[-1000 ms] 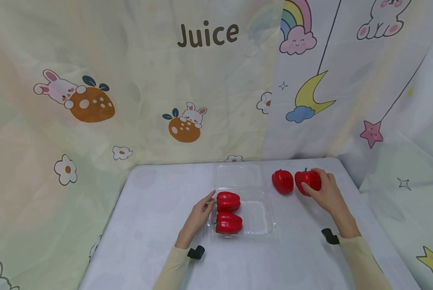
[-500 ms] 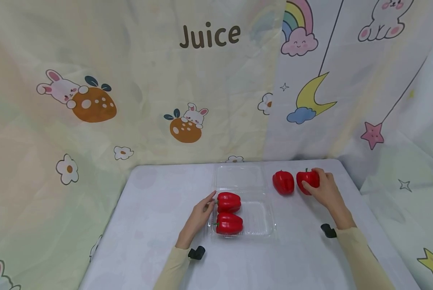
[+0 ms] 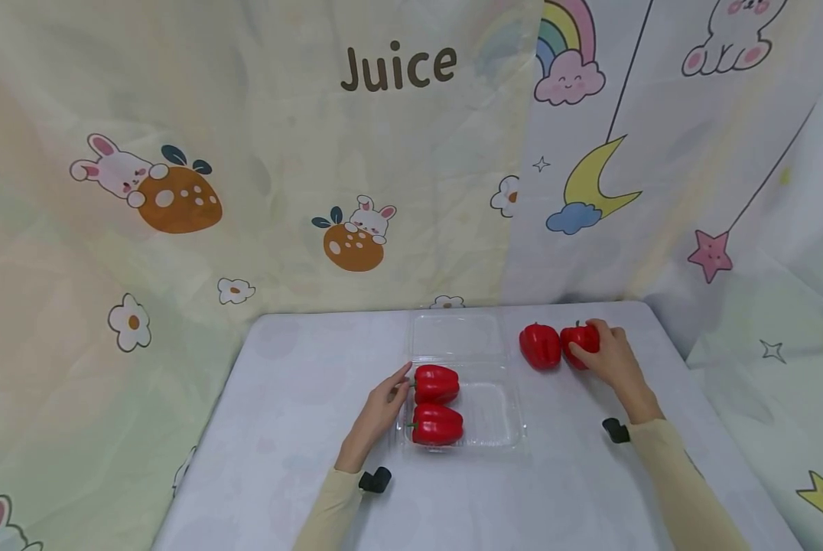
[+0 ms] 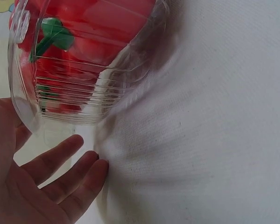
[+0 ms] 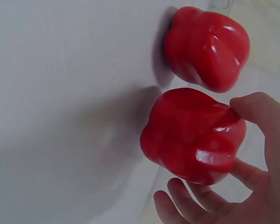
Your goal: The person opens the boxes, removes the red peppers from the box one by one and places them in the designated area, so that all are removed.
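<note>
Four glossy red bell peppers on a white cloth-covered table [image 3: 301, 383], two inside and two outside a clear plastic hinged container [image 3: 487, 417]. The held pepper [image 3: 574, 335] is at the far right of the table; from it, the container lies to the left and nearer the person, with the loose pepper [image 3: 540, 347], just beside the held one, on the left. The held pepper's green stem shows at its upper edge in the head view; whether its long axis is upright or tilted, and whether it touches the cloth, cannot be told. The far pepper [image 3: 437, 384] and the near pepper [image 3: 437, 425] lie on their sides in the container's left part, long axes running left to right, stems to the left. The transparent lid [image 3: 457, 338] is folded back flat on the far side.

The right hand [image 3: 614, 360] is the nearer to the held pepper and is clamped on it, thumb on one side and fingers curled about the other. The left hand [image 3: 378, 409], fingers apart and loosely extended, grips nothing visible and rests beside the container's left wall; contact there is unclear.
</note>
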`<state>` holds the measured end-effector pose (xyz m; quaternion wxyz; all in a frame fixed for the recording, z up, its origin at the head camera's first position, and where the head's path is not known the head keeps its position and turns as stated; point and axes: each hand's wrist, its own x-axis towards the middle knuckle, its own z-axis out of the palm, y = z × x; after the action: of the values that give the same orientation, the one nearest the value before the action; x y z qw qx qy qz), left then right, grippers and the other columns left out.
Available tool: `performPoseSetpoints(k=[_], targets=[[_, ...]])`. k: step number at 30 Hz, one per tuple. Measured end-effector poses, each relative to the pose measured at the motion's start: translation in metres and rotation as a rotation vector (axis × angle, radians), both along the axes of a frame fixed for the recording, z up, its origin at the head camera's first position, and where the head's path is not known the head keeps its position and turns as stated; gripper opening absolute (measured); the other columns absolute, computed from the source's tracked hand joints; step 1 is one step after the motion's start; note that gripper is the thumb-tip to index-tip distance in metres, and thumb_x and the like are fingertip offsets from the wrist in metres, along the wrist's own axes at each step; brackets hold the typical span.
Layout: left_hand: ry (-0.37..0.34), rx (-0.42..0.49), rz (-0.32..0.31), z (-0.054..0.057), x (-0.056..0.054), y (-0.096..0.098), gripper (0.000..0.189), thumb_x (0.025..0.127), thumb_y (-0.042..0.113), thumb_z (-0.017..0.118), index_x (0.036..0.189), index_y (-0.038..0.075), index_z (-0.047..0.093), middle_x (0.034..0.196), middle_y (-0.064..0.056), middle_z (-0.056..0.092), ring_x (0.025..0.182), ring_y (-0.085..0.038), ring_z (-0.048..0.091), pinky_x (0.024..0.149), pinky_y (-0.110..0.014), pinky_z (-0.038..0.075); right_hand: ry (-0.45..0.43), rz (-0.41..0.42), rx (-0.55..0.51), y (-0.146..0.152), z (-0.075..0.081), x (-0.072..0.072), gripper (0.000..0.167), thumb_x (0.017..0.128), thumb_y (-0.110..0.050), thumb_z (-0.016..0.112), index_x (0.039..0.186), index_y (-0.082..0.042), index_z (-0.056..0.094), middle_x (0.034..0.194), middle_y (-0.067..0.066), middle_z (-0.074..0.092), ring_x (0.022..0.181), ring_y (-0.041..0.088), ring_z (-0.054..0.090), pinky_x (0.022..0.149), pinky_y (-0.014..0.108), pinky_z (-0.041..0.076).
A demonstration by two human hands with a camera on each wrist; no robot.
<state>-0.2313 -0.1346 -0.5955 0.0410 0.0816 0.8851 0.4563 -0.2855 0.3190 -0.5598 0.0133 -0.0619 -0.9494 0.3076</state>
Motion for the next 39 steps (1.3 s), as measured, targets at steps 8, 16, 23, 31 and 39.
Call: performPoseSetpoints(k=[8,16,23,31,39], targets=[[-0.001,0.009,-0.003,-0.0009,-0.0009,-0.0007,0.049,0.106,0.034,0.051,0.154,0.035,0.041,0.139,-0.009,0.061,0.116,-0.025,0.065,0.095,-0.044,0.058,-0.015,0.005,-0.021,-0.0028,-0.0011,-0.0034,0.078,0.092,-0.033,0.066,0.152,0.0,0.027,0.139,0.037,0.032,0.124,0.054,0.038,0.09,0.067,0.053],[0.007,0.016,-0.007,-0.0008,-0.0009,-0.0004,0.049,0.106,0.034,0.05,0.154,0.033,0.041,0.138,-0.009,0.062,0.115,-0.025,0.065,0.096,-0.044,0.058,-0.03,0.004,-0.02,-0.0044,-0.0005,-0.004,0.078,0.095,-0.037,0.063,0.153,-0.001,0.026,0.139,0.038,0.032,0.125,0.055,0.038,0.092,0.068,0.051],[0.006,0.014,-0.005,0.0004,-0.0005,-0.0003,0.049,0.106,0.035,0.05,0.154,0.033,0.041,0.138,-0.01,0.062,0.119,-0.027,0.065,0.099,-0.048,0.055,-0.045,-0.005,-0.03,-0.007,-0.001,-0.0046,0.079,0.094,-0.036,0.064,0.154,-0.001,0.025,0.141,0.038,0.031,0.126,0.055,0.037,0.093,0.068,0.051],[0.017,0.008,-0.014,-0.0015,-0.0011,0.0,0.05,0.106,0.036,0.049,0.155,0.03,0.041,0.137,-0.011,0.062,0.119,-0.028,0.065,0.1,-0.048,0.055,-0.042,0.0,-0.009,-0.008,-0.0022,-0.0057,0.08,0.094,-0.036,0.065,0.153,0.0,0.025,0.14,0.039,0.03,0.126,0.056,0.036,0.092,0.068,0.051],[0.006,0.018,-0.012,-0.0028,0.0001,-0.0014,0.049,0.106,0.036,0.049,0.154,0.033,0.041,0.137,-0.011,0.062,0.118,-0.027,0.065,0.1,-0.048,0.055,-0.068,-0.002,-0.006,-0.009,-0.0031,-0.0067,0.082,0.093,-0.037,0.066,0.154,0.0,0.024,0.141,0.041,0.028,0.127,0.058,0.035,0.092,0.068,0.051]])
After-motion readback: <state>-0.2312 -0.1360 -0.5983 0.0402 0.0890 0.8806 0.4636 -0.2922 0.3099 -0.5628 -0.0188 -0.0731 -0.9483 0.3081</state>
